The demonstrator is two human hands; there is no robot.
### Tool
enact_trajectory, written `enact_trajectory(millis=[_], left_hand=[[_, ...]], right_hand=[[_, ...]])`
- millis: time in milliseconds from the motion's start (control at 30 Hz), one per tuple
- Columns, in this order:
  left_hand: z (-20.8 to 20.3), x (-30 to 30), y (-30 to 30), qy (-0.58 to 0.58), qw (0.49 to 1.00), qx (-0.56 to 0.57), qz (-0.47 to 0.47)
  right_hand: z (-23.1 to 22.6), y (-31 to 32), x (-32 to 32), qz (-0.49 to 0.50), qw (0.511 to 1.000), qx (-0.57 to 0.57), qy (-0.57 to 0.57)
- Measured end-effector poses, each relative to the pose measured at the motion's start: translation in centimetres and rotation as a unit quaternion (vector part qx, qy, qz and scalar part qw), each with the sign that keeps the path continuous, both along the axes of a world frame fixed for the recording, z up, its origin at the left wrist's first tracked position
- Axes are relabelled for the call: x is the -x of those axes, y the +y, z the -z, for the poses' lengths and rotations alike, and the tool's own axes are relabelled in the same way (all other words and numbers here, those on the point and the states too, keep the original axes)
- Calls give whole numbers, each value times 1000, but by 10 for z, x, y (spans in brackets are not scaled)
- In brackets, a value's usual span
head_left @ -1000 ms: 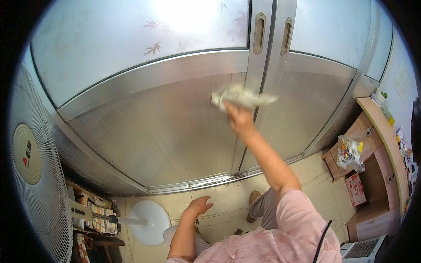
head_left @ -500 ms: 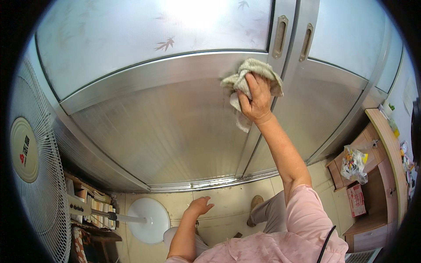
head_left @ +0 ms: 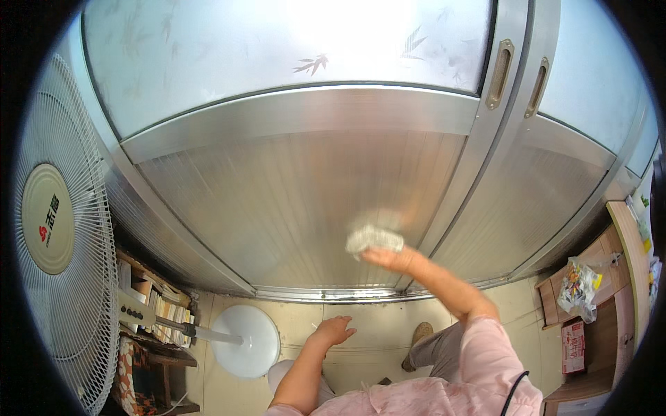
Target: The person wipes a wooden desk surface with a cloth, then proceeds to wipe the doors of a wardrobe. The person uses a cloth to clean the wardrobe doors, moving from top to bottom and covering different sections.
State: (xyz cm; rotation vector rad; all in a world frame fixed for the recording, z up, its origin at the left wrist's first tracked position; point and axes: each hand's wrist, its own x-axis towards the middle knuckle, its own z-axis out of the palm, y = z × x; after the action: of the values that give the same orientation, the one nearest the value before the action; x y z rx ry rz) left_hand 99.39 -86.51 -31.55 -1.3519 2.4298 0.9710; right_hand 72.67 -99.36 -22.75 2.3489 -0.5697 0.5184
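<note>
My right hand [head_left: 390,258] grips a pale, crumpled cloth [head_left: 373,239] against the lower metal panel of a sliding door [head_left: 291,187]. Hand and cloth are slightly blurred, and part of the fingers is hidden behind the cloth. Above that panel, a silvery crossbar [head_left: 298,112] runs below frosted glass [head_left: 208,62] with a leaf pattern. Low in front of the door, my left hand [head_left: 334,331] hangs over the tiled floor with nothing in it, its fingers stretched out.
A standing fan [head_left: 48,218] with a round white base [head_left: 245,341] is at the left, before a low bookshelf [head_left: 166,315]. On the right, a wooden desk [head_left: 631,256] has a plastic bag [head_left: 580,288] hanging from it and a red-and-white box [head_left: 573,347] inside. A floor track [head_left: 333,294] edges the door.
My right hand has moved the cloth down from the crossbar beside the door handles to the lower panel. The whole view has shifted somewhat; my left hand stays low and empty.
</note>
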Motion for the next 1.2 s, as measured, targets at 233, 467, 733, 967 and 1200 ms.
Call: enact_trajectory(millis=[233,467,733,967,1200], left_hand=[[-6,8,4,11,1000,5,3],[-8,17,1,-10,1000,-23,11],[-10,-4,4,-20,999,-30,-16],[14,-8,6,10,1000,-5,-12],[-8,-3,1,-1,1000,-26,-8]], right_hand=[[-244,-21,-46,-66,917,115,-376],[-39,-31,-74,-98,989,-69,-82],[-108,-37,-92,-183,976,-15,-116],[-274,-45,-150,-136,928,137,-319],[-13,-48,-141,-126,992,7,17]])
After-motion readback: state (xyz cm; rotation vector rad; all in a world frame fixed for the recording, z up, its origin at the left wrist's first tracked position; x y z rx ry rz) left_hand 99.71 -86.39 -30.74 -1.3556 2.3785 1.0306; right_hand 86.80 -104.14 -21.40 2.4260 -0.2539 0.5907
